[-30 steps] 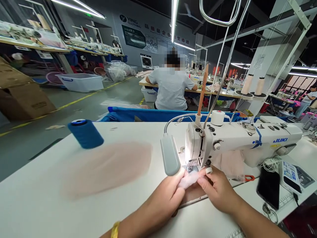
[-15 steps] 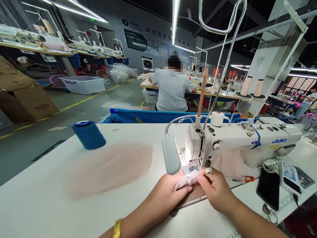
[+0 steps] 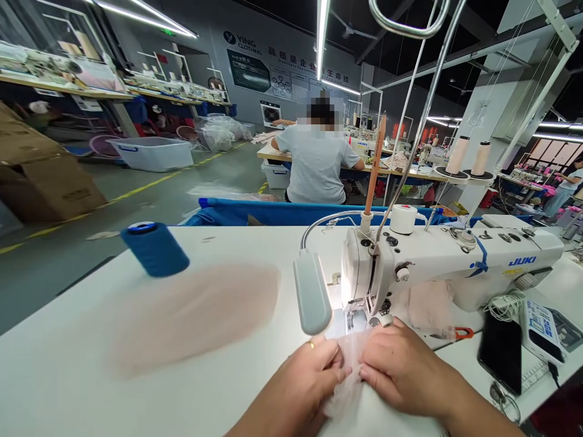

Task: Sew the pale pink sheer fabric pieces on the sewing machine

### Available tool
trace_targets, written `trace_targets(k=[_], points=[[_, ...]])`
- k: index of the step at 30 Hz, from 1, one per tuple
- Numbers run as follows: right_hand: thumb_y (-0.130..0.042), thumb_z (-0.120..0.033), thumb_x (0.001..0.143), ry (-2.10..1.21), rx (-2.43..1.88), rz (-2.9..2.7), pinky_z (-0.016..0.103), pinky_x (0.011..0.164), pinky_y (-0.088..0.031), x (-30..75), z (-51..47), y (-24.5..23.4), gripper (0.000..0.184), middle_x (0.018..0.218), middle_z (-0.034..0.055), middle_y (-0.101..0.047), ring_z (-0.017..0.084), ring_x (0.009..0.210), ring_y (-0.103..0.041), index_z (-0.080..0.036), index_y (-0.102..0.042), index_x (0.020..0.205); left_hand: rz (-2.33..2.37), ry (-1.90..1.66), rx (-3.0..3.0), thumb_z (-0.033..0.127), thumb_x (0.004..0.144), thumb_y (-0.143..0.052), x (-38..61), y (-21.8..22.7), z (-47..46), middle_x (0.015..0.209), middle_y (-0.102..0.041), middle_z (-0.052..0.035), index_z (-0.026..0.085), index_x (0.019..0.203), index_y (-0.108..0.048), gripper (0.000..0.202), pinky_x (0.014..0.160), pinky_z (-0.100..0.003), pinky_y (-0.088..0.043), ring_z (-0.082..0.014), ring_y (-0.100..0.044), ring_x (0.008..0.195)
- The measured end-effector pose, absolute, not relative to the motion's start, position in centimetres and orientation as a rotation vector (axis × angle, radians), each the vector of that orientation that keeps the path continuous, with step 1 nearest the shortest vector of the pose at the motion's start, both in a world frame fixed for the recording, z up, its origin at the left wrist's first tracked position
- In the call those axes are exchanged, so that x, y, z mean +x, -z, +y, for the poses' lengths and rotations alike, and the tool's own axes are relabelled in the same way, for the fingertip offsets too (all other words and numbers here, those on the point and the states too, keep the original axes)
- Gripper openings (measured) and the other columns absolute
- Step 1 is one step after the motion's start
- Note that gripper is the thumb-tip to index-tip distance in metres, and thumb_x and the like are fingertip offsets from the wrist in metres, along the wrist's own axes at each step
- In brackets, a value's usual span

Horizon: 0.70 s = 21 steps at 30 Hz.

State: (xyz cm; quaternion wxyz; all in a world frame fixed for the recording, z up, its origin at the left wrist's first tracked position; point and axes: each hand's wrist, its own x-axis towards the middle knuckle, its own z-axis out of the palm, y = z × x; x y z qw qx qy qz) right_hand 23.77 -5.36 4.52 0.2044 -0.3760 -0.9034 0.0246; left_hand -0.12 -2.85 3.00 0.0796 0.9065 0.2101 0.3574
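Sheer pale pink fabric (image 3: pixel 348 388) hangs between my two hands, just in front of the presser foot of a white sewing machine (image 3: pixel 437 258). My left hand (image 3: pixel 314 370), a ring on one finger, is closed on the fabric's left side. Opposite it, my right hand (image 3: pixel 396 364) grips the right side with thumb and curled fingers. A grey lamp head (image 3: pixel 312 294) hangs just above my left hand. The fabric's far end runs up toward the needle area; whether it sits under the foot I cannot tell.
A blue thread cone (image 3: pixel 155 249) and a sheer pink piece (image 3: pixel 195 318) lie on the left of the table (image 3: pixel 54 388). To the right are a black phone (image 3: pixel 500 352), orange-handled snips (image 3: pixel 462 333) and a key ring (image 3: pixel 505 403). Ahead sits a person (image 3: pixel 316 164).
Both hands have drawn slightly toward me and turned knuckles-up. The fabric, folded small before, now spreads down between them. The view has shifted a little.
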Motion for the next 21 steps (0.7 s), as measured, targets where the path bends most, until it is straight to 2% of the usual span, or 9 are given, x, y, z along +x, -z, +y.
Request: trace_targets(k=[7,13,19,21], points=[[-0.057,-0.019,0.106,0.01,-1.108,-2.5,0.036,0.084,-0.041,23.7,-4.8,-3.8,0.022,0.083,0.0003,-0.07,0.022,0.08,-0.059,-0.024,-0.053,0.085,0.652,-1.096,2.779,0.006,0.101,-0.046,-0.1,-2.7,-1.7,0.08,-0.064,-0.005,0.02,0.083,-0.072,0.035,0.059,-0.03,-0.037,-0.0197,-0.056,0.068],[-0.058,-0.019,0.104,0.041,-1.174,-2.467,0.038,0.079,-0.044,23.8,-4.1,-3.0,0.017,0.085,0.0041,-0.071,0.026,0.083,-0.06,-0.025,-0.057,0.089,0.707,-1.178,2.774,0.011,0.108,-0.042,0.1,-1.8,-0.4,0.083,-0.063,-0.0063,0.02,0.084,-0.073,0.04,0.06,-0.03,-0.038,-0.0205,-0.056,0.07],[-0.07,-0.024,0.102,-0.079,-1.191,-2.412,0.039,0.083,-0.047,23.5,-4.0,-2.9,0.006,0.094,0.0047,-0.075,0.027,0.091,-0.064,-0.024,-0.064,0.101,0.756,-1.043,2.737,0.016,0.107,-0.048,0.2,-2.4,0.0,0.088,-0.066,-0.0069,0.021,0.082,-0.073,0.036,0.063,-0.028,-0.04,-0.0214,-0.059,0.077],[-0.072,-0.025,0.102,-0.086,-1.141,-2.397,0.04,0.088,-0.047,23.2,-4.0,-2.7,0.009,0.1,0.0052,-0.077,0.027,0.096,-0.065,-0.024,-0.066,0.108,0.741,-1.055,2.629,0.018,0.106,-0.048,0.2,-2.4,0.1,0.088,-0.067,-0.0055,0.022,0.08,-0.071,0.035,0.066,-0.029,-0.043,-0.0214,-0.059,0.078]])
